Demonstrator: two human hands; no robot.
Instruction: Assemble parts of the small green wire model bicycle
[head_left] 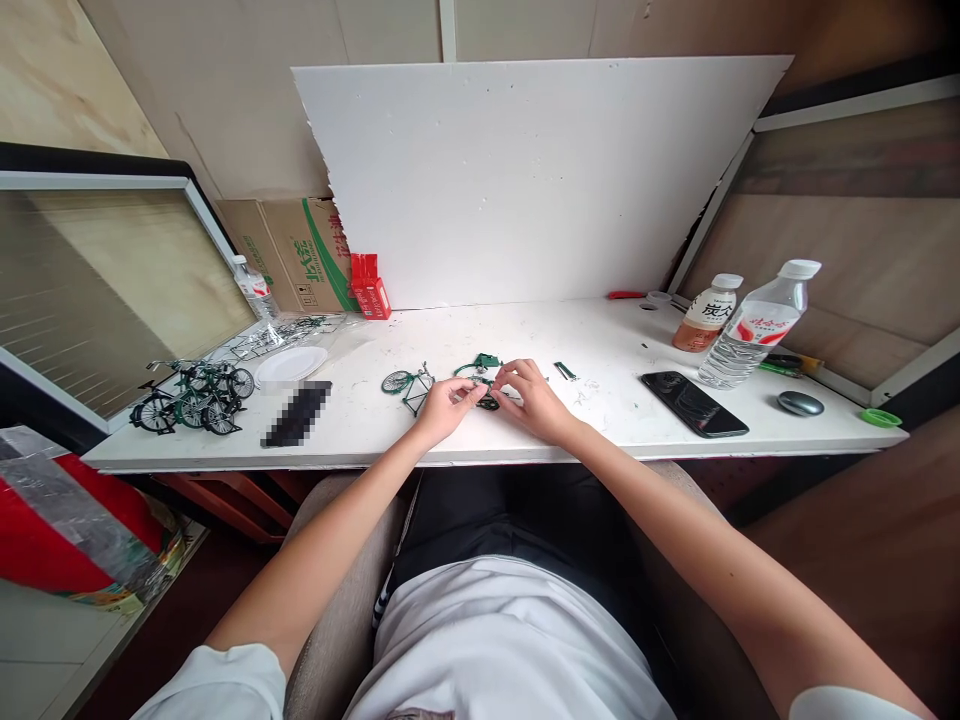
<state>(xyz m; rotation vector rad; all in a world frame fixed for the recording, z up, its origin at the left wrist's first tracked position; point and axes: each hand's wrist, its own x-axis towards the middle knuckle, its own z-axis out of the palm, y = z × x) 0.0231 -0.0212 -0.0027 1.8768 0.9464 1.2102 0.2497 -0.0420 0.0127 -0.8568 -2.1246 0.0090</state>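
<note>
My left hand (450,405) and my right hand (529,402) meet over the front of the white table, fingertips pinched close together. What they hold between them is tiny and mostly hidden by the fingers. Right behind and under the fingertips lie small green model bicycle parts (487,360), with a dark round piece (488,402) beneath. A partly built green model bicycle frame with one wheel (397,382) lies just left of my left hand. To the right of my right hand is a small dark green strip-like part (565,371).
Several assembled model bicycles (196,395) stand at the left, near a white plate (292,365) and a pixelated dark object (298,414). On the right are a phone (694,403), a water bottle (757,325), a brown drink bottle (707,313) and a mouse (800,403). A white board (540,180) stands behind.
</note>
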